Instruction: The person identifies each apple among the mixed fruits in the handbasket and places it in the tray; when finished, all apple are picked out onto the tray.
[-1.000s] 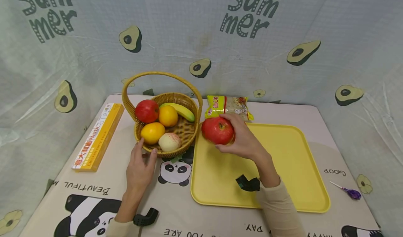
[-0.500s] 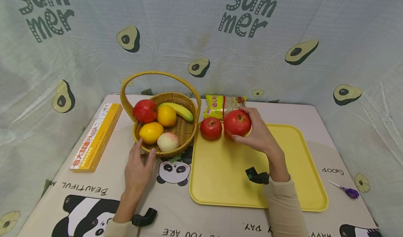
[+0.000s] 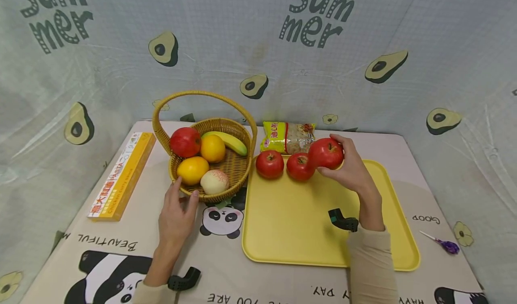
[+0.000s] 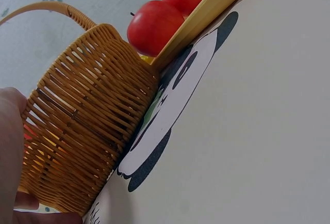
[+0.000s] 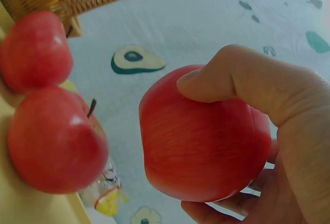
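Observation:
My right hand (image 3: 350,166) holds a red apple (image 3: 325,153) between thumb and fingers, over the far side of the yellow tray (image 3: 299,232). Two more apples, one at the tray's far left corner (image 3: 269,164) and another beside it (image 3: 300,167), sit on the tray. In the right wrist view the held apple (image 5: 201,141) is apart from those two. My left hand (image 3: 177,218) rests its thumb and fingers against the near side of the wicker basket (image 3: 238,185). Inside lie a red fruit (image 3: 185,142), an orange (image 3: 212,148), a yellow fruit (image 3: 193,170), a banana (image 3: 228,142) and a peach (image 3: 215,182).
Behind the tray lies a yellow and clear food packet (image 3: 287,137). A pasta box (image 3: 122,176) is left of the basket. To the tray's right is a purple lollipop (image 3: 447,246). The basket's tall handle (image 3: 203,93) arches above its rim.
My right hand has moved right along the tray's far side with its apple. The two apples on the tray, earlier partly hidden, now show. The left hand stays at the basket.

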A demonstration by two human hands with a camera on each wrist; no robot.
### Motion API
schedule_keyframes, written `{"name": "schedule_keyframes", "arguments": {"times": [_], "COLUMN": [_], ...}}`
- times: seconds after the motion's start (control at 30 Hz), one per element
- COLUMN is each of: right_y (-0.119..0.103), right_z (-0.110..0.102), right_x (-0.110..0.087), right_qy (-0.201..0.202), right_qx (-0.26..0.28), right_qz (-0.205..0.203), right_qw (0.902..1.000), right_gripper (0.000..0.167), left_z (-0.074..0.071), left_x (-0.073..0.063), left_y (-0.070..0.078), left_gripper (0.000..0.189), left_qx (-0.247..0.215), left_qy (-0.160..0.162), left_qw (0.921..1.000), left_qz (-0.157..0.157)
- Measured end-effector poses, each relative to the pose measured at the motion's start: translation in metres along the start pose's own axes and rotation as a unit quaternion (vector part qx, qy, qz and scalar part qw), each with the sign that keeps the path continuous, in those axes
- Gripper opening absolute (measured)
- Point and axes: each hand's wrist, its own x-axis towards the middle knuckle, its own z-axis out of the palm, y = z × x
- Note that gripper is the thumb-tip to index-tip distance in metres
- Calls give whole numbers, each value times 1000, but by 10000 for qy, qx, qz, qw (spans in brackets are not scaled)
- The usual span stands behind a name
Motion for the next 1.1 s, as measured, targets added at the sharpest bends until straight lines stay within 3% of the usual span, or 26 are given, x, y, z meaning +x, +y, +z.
{"name": "schedule_keyframes", "arguments": {"times": [0.27, 0.7, 1.1], "right_y": [16, 42, 58], "right_z": [-10, -5, -2], "right_x": [-1, 4, 6], "right_qy": [-170, -584, -678], "right_qx": [-50, -260, -428], "right_qz": [455, 623, 841], "right_qw": [9988, 9960, 9932], "right_gripper": [93, 91, 92], "left_z": [-2, -1, -1], "left_x": [0, -1, 0], "left_y": [0, 1, 3], "left_gripper": [65, 65, 65], "left_qx": [5, 34, 3], "left_qy": [-2, 21, 35], "left_qw": [10000, 10000, 10000], "left_qz": [-7, -12, 27]}}
